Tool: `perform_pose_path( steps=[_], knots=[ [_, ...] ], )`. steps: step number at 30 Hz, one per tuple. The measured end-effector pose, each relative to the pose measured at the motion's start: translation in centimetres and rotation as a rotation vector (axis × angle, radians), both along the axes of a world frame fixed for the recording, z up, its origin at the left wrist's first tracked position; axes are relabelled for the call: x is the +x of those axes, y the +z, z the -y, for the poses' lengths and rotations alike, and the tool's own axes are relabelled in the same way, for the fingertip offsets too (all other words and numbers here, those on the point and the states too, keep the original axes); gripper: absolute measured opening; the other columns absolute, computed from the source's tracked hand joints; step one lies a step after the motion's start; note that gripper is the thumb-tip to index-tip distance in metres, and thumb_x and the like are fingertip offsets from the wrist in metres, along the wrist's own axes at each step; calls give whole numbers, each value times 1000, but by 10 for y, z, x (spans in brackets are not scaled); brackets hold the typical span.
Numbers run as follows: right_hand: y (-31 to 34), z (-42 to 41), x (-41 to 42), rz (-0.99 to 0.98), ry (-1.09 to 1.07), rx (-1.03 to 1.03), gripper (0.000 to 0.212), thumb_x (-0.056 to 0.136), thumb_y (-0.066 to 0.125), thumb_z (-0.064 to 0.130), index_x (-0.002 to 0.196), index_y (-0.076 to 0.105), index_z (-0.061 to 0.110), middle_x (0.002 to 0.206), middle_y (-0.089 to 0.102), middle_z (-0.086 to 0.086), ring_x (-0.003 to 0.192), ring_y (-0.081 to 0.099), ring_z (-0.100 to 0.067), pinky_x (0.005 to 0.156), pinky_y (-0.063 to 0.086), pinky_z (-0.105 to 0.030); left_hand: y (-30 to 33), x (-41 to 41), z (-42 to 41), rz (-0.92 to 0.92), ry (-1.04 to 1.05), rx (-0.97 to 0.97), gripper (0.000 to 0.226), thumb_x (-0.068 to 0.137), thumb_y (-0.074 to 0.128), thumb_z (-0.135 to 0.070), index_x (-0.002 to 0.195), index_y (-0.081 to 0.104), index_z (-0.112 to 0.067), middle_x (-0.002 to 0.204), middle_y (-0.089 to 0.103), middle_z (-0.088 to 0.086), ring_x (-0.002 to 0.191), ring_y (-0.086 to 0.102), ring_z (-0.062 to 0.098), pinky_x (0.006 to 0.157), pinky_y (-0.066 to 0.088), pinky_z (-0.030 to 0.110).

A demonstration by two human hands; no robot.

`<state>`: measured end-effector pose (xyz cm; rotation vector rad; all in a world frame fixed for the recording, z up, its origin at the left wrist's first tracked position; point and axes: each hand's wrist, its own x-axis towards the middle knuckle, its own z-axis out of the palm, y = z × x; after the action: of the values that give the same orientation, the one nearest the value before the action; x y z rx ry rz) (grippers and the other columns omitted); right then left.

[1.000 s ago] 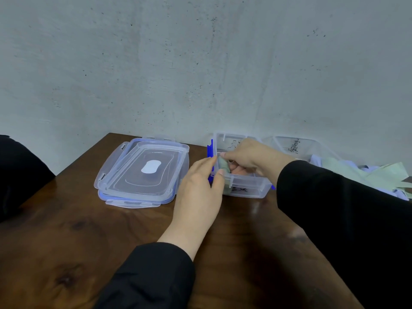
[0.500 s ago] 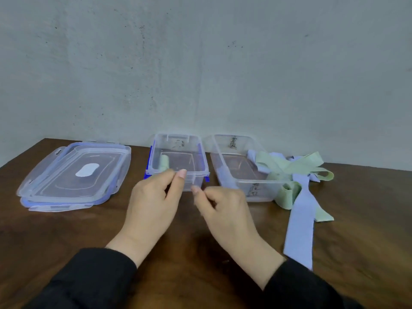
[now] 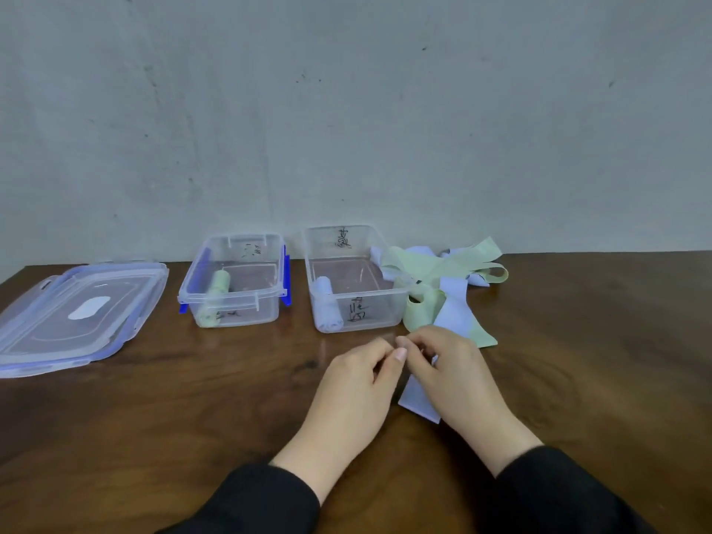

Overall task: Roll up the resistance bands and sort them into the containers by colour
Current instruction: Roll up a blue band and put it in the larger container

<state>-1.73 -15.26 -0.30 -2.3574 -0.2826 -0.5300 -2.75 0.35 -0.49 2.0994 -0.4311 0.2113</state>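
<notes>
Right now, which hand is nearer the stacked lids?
Left. The left hand lies between the lids and the right hand, which sits farther right on the blue band.

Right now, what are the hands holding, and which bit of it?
Both hands, left and right, pinch the near end of a blue band lying on the table.

Two boxes sit side by side on the table (image 3: 154, 437), the left box (image 3: 235, 281) and the right box (image 3: 356, 279), each with one rolled band inside. The lids (image 3: 77, 317) lie far left, a pile of loose bands (image 3: 443, 287) lies right of the boxes, and both hands meet in front.
</notes>
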Motion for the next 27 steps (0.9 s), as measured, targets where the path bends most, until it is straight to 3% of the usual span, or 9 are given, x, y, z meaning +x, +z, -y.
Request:
perform_pose_path(
  steps=[4,7,10,14,16,20,24,26,27],
  knots=[
    [-1,21,9,-139,-28,7,25,95,60,32,71,65,23,66,61,4,65,54,-13,60,44,-27,-4,3,11,42,-100,186,15,94,53,-43,99,63,-33,92,56,-17,91,52,2,83,46,28],
    [1,31,13,-217,-37,61,24,95,59,32,74,67,22,64,61,4,61,52,-12,58,44,-23,-6,0,8,106,-269,474,30,88,55,-55,112,61,-38,110,48,-23,103,40,0,96,32,26],
    [4,34,13,-235,-15,100,27,95,58,33,72,66,23,62,59,1,57,47,-7,56,41,-22,-6,2,-1,152,-314,546,27,92,56,-45,117,62,-37,120,48,-25,109,36,-3,95,26,21],
    [4,32,13,-238,11,96,32,95,57,38,74,67,17,67,63,-6,61,53,-15,62,47,-32,-4,4,3,299,-268,586,24,99,41,-39,101,64,-34,111,55,-19,102,43,3,88,38,31],
    [6,30,11,-239,45,133,38,97,53,45,76,69,17,71,68,-2,69,61,-18,71,52,-37,0,1,8,359,-215,510,22,102,38,-36,99,60,-32,104,55,-18,98,47,5,85,41,34],
    [21,24,-5,-70,196,312,45,98,39,50,81,70,23,77,67,2,77,59,-10,71,45,-23,16,-5,6,387,9,167,14,102,45,-24,101,59,-27,92,60,-14,88,55,6,78,46,28],
    [22,14,-10,-31,206,263,31,84,62,55,84,64,23,76,59,1,72,53,-16,64,42,-33,52,-9,-3,438,143,21,24,100,40,-33,103,62,-22,82,60,-14,78,57,5,66,43,18],
    [19,4,-9,-23,137,230,16,88,67,42,77,57,36,71,55,11,66,50,-8,57,37,-22,78,-9,-12,479,181,3,21,102,40,-31,102,60,-24,82,60,-14,76,57,6,65,44,20],
    [18,-3,-10,-14,106,205,20,91,65,37,75,53,39,68,53,13,64,49,-7,54,36,-18,92,-9,-19,496,205,-13,18,102,41,-29,101,59,-24,82,60,-13,76,57,7,66,44,22]
  ],
)
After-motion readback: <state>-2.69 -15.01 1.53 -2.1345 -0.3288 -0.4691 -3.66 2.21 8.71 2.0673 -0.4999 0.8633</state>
